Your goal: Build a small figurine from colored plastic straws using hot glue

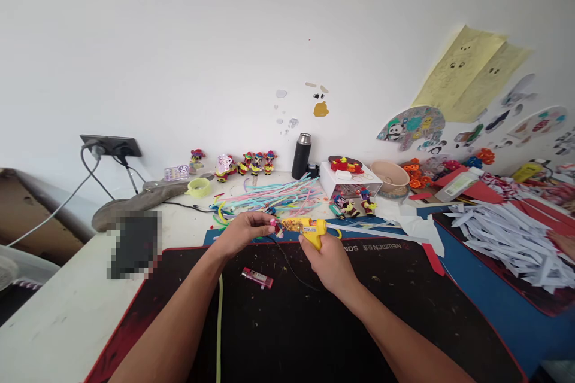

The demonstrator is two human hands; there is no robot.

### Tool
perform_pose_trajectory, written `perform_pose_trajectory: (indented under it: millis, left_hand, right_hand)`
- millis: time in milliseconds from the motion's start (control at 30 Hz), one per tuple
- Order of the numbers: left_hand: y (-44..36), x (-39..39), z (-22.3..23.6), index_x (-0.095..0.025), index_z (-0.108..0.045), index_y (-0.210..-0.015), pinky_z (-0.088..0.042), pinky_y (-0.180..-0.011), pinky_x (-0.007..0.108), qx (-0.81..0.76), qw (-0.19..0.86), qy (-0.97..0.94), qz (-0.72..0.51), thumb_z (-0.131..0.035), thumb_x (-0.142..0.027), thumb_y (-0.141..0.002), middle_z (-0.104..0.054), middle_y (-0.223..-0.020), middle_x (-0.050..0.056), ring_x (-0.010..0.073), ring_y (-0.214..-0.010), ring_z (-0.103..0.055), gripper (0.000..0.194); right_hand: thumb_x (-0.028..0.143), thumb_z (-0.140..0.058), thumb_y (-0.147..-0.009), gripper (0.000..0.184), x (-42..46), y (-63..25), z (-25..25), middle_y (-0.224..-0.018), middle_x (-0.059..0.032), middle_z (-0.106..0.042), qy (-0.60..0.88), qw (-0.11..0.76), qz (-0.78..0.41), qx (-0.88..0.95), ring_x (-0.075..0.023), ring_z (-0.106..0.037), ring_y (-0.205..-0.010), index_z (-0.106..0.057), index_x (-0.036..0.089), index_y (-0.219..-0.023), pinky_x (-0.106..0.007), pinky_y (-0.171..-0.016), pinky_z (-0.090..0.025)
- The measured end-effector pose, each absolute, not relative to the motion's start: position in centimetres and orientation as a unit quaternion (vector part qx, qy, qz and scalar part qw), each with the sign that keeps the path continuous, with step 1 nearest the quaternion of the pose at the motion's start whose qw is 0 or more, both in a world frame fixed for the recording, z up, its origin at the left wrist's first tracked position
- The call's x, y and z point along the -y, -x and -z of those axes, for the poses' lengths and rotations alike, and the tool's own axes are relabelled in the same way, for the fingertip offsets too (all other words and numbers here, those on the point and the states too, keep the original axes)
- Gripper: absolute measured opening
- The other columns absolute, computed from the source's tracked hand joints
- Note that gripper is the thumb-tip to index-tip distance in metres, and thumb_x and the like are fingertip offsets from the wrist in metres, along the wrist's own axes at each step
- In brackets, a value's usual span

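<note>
Left hand (pixel 246 229): we pinch a small pink piece (pixel 275 227) between thumb and fingers, so it sits right at our fingertips, near the far edge of the black mat (pixel 287 335).
Right hand (pixel 332 260): our fingers are wrapped around the handle of the yellow glue gun (pixel 317 227), its nozzle towards the piece; we cannot tell whether they touch.
Lighter (pixel 257 277): on the mat, towards its far edge.
</note>
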State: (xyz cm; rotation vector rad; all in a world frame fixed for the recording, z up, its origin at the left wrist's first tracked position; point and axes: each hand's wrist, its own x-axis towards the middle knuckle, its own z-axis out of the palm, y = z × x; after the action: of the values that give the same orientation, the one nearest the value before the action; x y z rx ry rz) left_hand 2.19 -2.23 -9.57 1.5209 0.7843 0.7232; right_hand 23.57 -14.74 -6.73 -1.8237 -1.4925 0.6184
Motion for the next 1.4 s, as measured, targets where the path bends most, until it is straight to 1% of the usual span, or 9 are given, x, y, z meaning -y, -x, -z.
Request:
perform_pose_trajectory:
  millis: [167, 300, 400, 667, 867, 1167, 1400]
  left_hand:
    - [-2.2, 2.3, 9.4, -0.02, -0.082, -0.088, -0.052, -0.089, 0.037, -0.344, 0.6, -0.65, -0.315, -0.089, -0.052, -0.069, -0.081, -0.091, 0.006, 0.0247, -0.088, -0.071, 0.038]
    - [-2.2, 2.4, 9.4, -0.02, -0.082, -0.088, -0.053, -0.089, 0.037, -0.347, 0.598, -0.651, -0.313, -0.089, -0.053, -0.068, -0.081, -0.091, 0.006, 0.0251, -0.088, -0.071, 0.04]
    - [-2.2, 2.4, 9.3, -0.019, -0.081, -0.088, -0.053, -0.089, 0.037, -0.35, 0.595, -0.654, -0.31, -0.089, -0.055, -0.068, -0.081, -0.091, 0.006, 0.0257, -0.088, -0.071, 0.042]
    - [-2.3, 2.6, 8.9, -0.02, -0.081, -0.087, -0.052, -0.09, 0.038, -0.34, 0.593, -0.661, -0.309, -0.088, -0.054, -0.069, -0.081, -0.091, 0.006, 0.0261, -0.089, -0.071, 0.039]
    - [-2.2, 2.6, 9.0, -0.019, -0.082, -0.089, -0.052, -0.088, 0.036, -0.342, 0.599, -0.653, -0.312, -0.089, -0.05, -0.069, -0.08, -0.09, 0.006, 0.0243, -0.087, -0.071, 0.037]
    - [-2.2, 2.7, 8.9, -0.019, -0.082, -0.089, -0.052, -0.088, 0.037, -0.345, 0.594, -0.656, -0.312, -0.089, -0.054, -0.068, -0.08, -0.091, 0.007, 0.0251, -0.087, -0.07, 0.042]
    - [-2.2, 2.7, 8.9, -0.019, -0.081, -0.088, -0.052, -0.088, 0.037, -0.341, 0.596, -0.655, -0.314, -0.089, -0.055, -0.068, -0.08, -0.091, 0.006, 0.0252, -0.088, -0.071, 0.042]
  right_hand:
    - [0.046, -0.058, -0.095, 0.035, 14.6, -23.7, 7.0, -0.044, 0.0024, -0.049, 0.697, 0.359, -0.248, 0.569, -0.0155, -0.048, -0.041, -0.061, 0.021, -0.071, -0.026, -0.047, -0.033]
    - [0.051, -0.059, -0.094, 0.037, 14.3, -23.9, 8.0, -0.043, 0.0054, -0.044, 0.683, 0.392, -0.288, 0.545, -0.0139, -0.045, -0.039, -0.057, 0.022, -0.072, -0.025, -0.046, -0.032]
    - [0.055, -0.061, -0.093, 0.039, 14.2, -24.1, 8.5, -0.046, 0.006, -0.044, 0.67, 0.409, -0.305, 0.539, -0.0132, -0.044, -0.04, -0.055, 0.022, -0.072, -0.025, -0.045, -0.032]
    - [0.061, -0.059, -0.093, 0.043, 14.4, -24.4, 8.6, -0.048, 0.0062, -0.043, 0.665, 0.401, -0.309, 0.549, -0.0133, -0.045, -0.043, -0.054, 0.023, -0.074, -0.024, -0.045, -0.034]
    - [0.063, -0.058, -0.092, 0.044, 14.4, -24.2, 8.9, -0.046, 0.0076, -0.04, 0.668, 0.41, -0.312, 0.537, -0.0133, -0.044, -0.041, -0.053, 0.023, -0.074, -0.024, -0.044, -0.033]
    - [0.056, -0.058, -0.094, 0.041, 14.6, -24.2, 8.7, -0.045, 0.0051, -0.044, 0.683, 0.4, -0.295, 0.535, -0.0149, -0.049, -0.043, -0.056, 0.022, -0.072, -0.025, -0.046, -0.035]
    - [0.054, -0.057, -0.096, 0.04, 14.8, -23.9, 8.4, -0.045, 0.0021, -0.05, 0.686, 0.392, -0.28, 0.545, -0.0174, -0.055, -0.046, -0.064, 0.019, -0.078, -0.025, -0.047, -0.037]
